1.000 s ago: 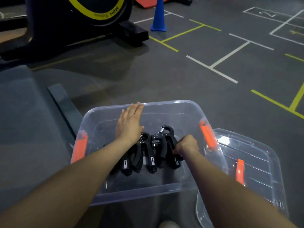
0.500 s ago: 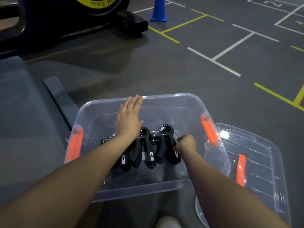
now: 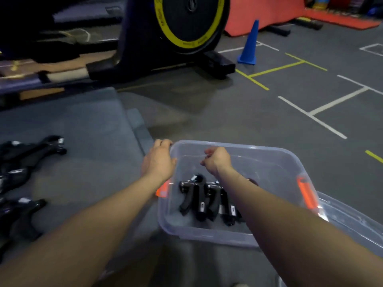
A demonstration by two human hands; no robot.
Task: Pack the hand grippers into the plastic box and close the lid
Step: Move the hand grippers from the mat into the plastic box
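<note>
— Gripping the box [image 3: 238, 237] at its upper-left corner, our left hand [image 3: 159, 162] has its fingers curled over the rim. Are we ready for the next load?

— Nearly. Our right hand [image 3: 217, 161] hangs above the middle of the box, fingers loosely curled, nothing in it. A few hand grippers [image 3: 207, 200] already lie side by side on the box floor, low in the centre of the frame.

— And the rest?

— More loose grippers [image 3: 31, 148] sit on the grey mat [image 3: 83, 162] at the left edge, well apart from the box. We judge we should keep the left hand steadying the rim, reach across with the right, and lay each new one in line with the row so the lid [image 3: 352, 220] will seat flat.

— Where is that lid?

— Lower right, lying beside the box, partly under it. The orange clip [image 3: 306, 193] on the right wall looks undone.

— The room?

— Dark gym floor [image 3: 248, 112] with white and yellow lines, a blue cone [image 3: 249, 44] upper right, an exercise machine [image 3: 165, 38] with a yellow-ringed wheel up top.
</note>
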